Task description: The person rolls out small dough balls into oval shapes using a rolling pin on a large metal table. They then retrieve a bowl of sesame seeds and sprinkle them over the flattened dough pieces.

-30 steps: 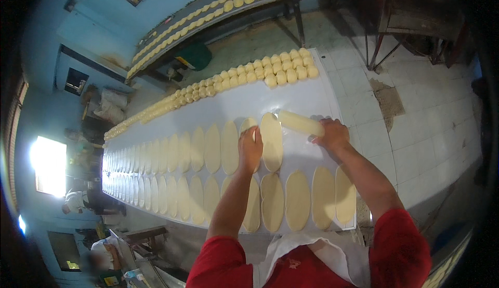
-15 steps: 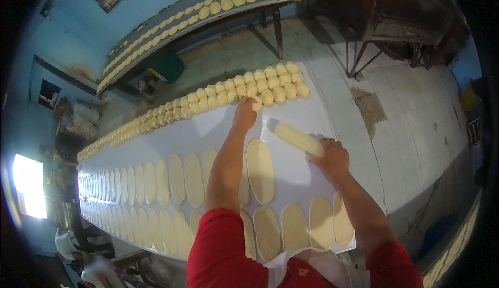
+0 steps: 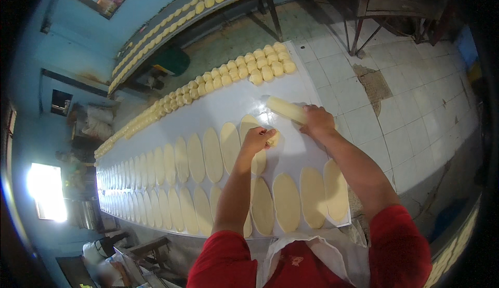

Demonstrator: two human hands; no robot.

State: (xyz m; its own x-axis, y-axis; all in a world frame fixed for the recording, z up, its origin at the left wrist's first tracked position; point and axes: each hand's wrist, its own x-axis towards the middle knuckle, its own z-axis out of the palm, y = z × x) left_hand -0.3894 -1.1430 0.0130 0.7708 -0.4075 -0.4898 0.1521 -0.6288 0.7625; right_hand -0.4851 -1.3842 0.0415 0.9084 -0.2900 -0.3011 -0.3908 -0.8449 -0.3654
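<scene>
Dough piece (image 3: 273, 139) in the left hand (image 3: 257, 139), over the right part of a long white table (image 3: 223, 106). Dough balls (image 3: 267, 72) line the table's far edge; flat dough ovals (image 3: 287, 201) lie in two rows on its near side. The rolling pin (image 3: 286, 110) slants from far left to near right, just beyond the dough piece; the right hand (image 3: 318, 120) wraps its right end. The dough piece sits right of the left fingers, which curl tightly around it; its long axis is hidden.
</scene>
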